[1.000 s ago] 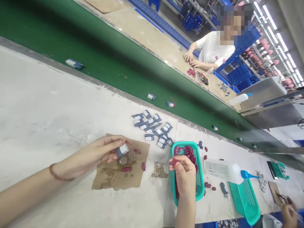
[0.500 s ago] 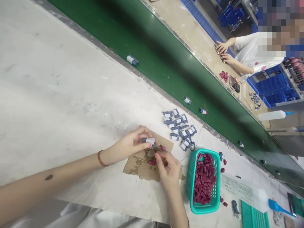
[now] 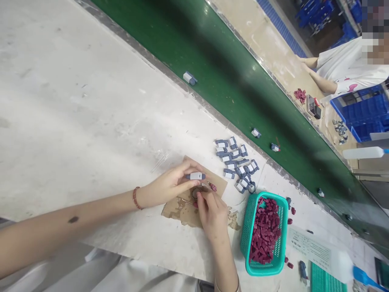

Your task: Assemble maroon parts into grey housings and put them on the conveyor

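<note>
While left hand (image 3: 170,184) grips grey-white block (image 3: 196,176) | label sheet (image 3: 310,249) print seemingly unreadable

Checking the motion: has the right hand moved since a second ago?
Yes. The right hand left the teal basket and now sits on the cardboard.

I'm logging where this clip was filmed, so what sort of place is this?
Most likely a factory assembly line. A long green conveyor belt carries small grey and white parts past the white workbench, a teal basket holds many dark red pieces, and another person works across the belt.
</note>
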The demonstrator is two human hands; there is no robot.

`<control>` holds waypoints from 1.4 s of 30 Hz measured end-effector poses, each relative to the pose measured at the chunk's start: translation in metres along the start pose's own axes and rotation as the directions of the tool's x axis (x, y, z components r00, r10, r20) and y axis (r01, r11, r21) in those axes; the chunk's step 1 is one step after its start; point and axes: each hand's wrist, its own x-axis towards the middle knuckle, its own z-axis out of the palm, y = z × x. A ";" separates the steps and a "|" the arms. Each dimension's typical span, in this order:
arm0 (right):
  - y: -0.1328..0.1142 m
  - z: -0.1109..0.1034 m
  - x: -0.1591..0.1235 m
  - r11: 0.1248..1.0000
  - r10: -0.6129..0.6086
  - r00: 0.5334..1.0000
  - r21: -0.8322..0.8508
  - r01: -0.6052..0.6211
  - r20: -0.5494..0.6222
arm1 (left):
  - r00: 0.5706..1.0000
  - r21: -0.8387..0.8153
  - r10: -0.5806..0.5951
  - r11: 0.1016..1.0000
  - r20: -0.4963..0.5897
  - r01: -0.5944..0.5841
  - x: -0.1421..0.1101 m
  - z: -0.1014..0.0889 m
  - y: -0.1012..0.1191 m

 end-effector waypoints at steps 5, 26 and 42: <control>0.002 -0.006 -0.001 0.854 0.363 0.932 0.407 -0.324 -0.019 | 1.000 0.227 0.000 0.974 -0.007 0.001 -0.003 0.000 0.000; -0.020 0.007 0.010 0.533 0.649 0.760 0.740 -0.411 -0.046 | 0.937 0.646 0.267 0.679 0.225 -0.349 -0.013 0.005 -0.014; -0.012 -0.013 0.002 0.974 0.164 0.986 0.165 -0.156 -0.034 | 0.844 0.636 0.407 0.558 0.350 -0.533 -0.015 0.008 -0.007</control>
